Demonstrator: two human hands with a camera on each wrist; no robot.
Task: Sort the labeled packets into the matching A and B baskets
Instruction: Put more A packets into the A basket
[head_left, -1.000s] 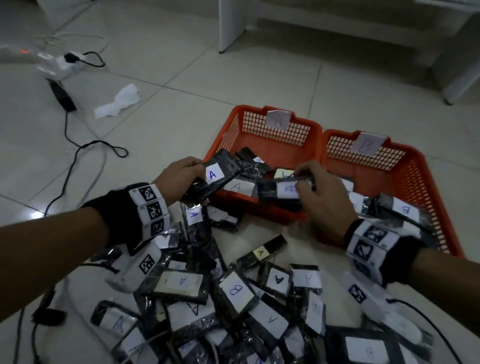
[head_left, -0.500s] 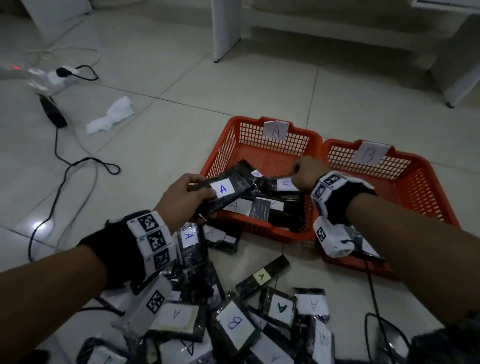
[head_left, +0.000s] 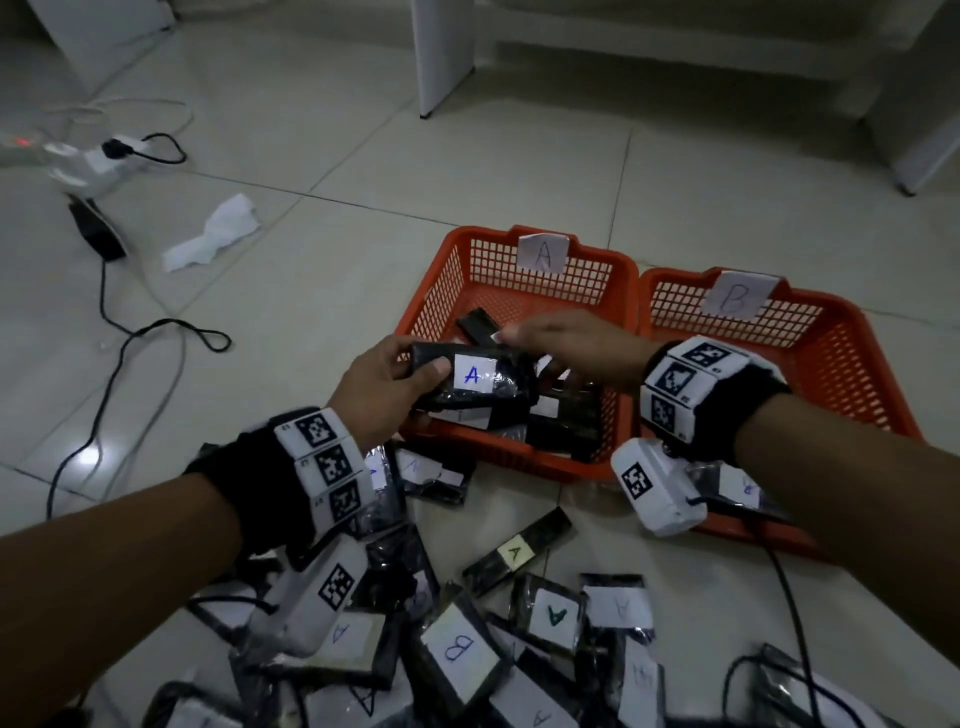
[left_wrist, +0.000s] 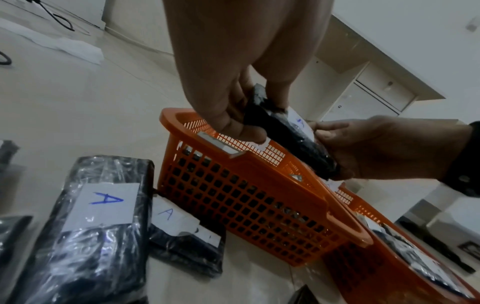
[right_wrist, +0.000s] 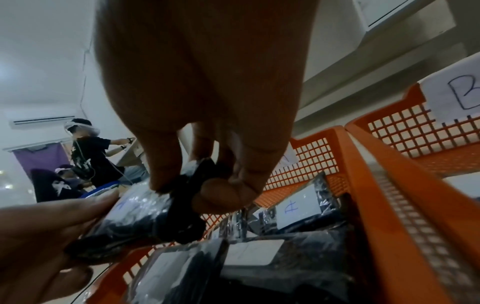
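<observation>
A black wrapped packet with a blue A label (head_left: 470, 382) hangs over the front left of the orange A basket (head_left: 621, 270). My left hand (head_left: 415, 366) grips its left end, thumb on top. My right hand (head_left: 522, 338) reaches across and pinches the packet's right end. The left wrist view shows the left hand (left_wrist: 241, 117) on that packet (left_wrist: 288, 142) and the right hand (left_wrist: 363, 148) at its far end. In the right wrist view the right hand (right_wrist: 197, 185) pinches the packet's wrapping (right_wrist: 140, 218). The B basket (head_left: 852, 332) stands right of A.
Several labelled packets lie in the A basket (right_wrist: 298, 207). A pile of A and B packets (head_left: 462, 649) covers the floor in front of me. Cables (head_left: 156, 332), a power strip (head_left: 93, 156) and crumpled paper (head_left: 213, 234) lie to the left. White furniture legs (head_left: 447, 52) stand behind.
My right hand set its own packet in the A basket, then moved left onto the A packet. The left hand brought that packet over the basket's front.
</observation>
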